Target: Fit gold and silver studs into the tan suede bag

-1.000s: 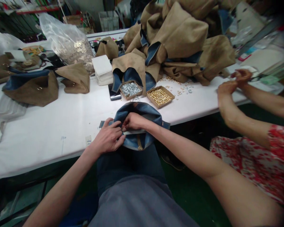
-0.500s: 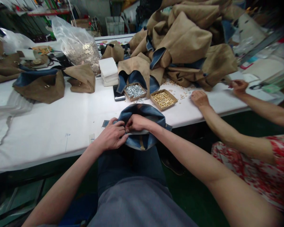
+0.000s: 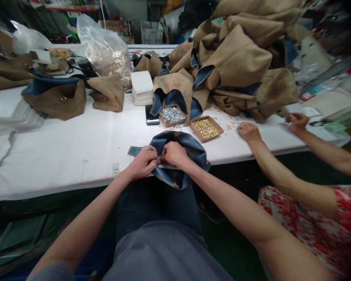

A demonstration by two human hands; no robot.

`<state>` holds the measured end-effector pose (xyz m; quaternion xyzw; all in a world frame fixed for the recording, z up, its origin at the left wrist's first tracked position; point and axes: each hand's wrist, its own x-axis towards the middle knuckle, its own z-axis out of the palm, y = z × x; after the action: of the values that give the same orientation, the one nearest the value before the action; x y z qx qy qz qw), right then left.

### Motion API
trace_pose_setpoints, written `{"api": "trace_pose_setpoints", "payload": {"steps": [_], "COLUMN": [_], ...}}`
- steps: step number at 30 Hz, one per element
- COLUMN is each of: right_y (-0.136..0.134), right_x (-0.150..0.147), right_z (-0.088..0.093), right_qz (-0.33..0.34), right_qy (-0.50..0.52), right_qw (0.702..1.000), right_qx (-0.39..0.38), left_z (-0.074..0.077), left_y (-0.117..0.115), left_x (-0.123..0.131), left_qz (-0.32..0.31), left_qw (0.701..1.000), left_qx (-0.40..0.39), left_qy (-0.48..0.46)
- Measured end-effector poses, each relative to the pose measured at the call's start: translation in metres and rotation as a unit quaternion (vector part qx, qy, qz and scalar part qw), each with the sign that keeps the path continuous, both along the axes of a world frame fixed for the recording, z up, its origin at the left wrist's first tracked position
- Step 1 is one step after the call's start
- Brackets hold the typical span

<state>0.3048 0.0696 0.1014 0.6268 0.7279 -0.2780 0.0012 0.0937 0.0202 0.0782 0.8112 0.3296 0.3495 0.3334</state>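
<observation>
Head view: left hand [image 3: 143, 162] and right hand [image 3: 172, 153] are drawn closer than a second ago, both pinched shut on blue pouch [image 3: 194, 150] at desk [image 3: 61, 156] edge; same seam is worked. Neighbour's hand [image 3: 248, 132] is lowered beside loose studs [image 3: 231, 125].

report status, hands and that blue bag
Left hand and right hand both pinching the blue bag at the edge of the table. Co-worker's hand to the right by loose studs, apart from it.

Bag [image 3: 190, 148] on near edge of table [image 3: 61, 156], left hand [image 3: 143, 162] and right hand [image 3: 172, 153] gripping it, side by side. Just beyond: left box [image 3: 172, 115], right box [image 3: 206, 128], phone [image 3: 152, 116] left of both. Fabric pile [image 3: 240, 58] far right, sack [image 3: 108, 54] far left.
</observation>
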Motion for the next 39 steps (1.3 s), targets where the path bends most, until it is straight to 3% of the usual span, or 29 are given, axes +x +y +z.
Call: {"api": "trace_pose_setpoints", "payload": {"steps": [4,7,10,13,15,19,23,25,28,34,39], "right_y": [-0.029,-0.043,-0.039,-0.016,0.004,0.037,0.051,0.054,0.055,0.054,0.048], "right_x": [-0.010,-0.022,-0.030,-0.032,-0.031,-0.031,-0.039,-0.044,-0.049,-0.047,-0.055], "right_z": [0.012,0.020,0.026,0.028,0.027,0.022,0.021,0.023,0.030,0.034,0.032], "right_qz": [0.055,0.110,0.171,0.292,0.346,0.353,0.394,0.430,0.481,0.526,0.551], "right_qy": [-0.098,-0.166,-0.194,-0.170,-0.153,-0.163,-0.193,-0.210,-0.223,-0.173,-0.158], "right_qw": [0.981,0.936,0.901,0.882,0.889,0.914,0.884,0.856,0.818,0.800,0.796], "right_qx": [0.158,0.289,0.350,0.329,0.258,0.117,0.159,0.195,0.222,0.232,0.194], "left_z": [-0.018,-0.029,-0.035,-0.037,-0.036,-0.032,-0.026,-0.021,-0.012,0.002,0.008], "left_y": [0.003,0.007,0.012,0.013,0.008,-0.007,-0.007,-0.001,0.004,-0.009,-0.011], "left_x": [0.017,0.029,0.032,0.029,0.029,0.041,0.044,0.035,0.017,0.005,-0.001], "left_qz": [0.086,0.141,0.177,0.199,0.215,0.305,0.421,0.416,0.352,0.355,0.312], "left_qw": [0.991,0.980,0.970,0.962,0.958,0.935,0.898,0.909,0.926,0.910,0.917], "left_qx": [-0.063,-0.092,-0.113,-0.123,-0.121,-0.096,-0.051,-0.028,-0.022,-0.052,-0.149], "left_qy": [-0.075,-0.105,-0.126,-0.140,-0.145,-0.150,-0.115,-0.012,0.134,0.207,0.200]}}
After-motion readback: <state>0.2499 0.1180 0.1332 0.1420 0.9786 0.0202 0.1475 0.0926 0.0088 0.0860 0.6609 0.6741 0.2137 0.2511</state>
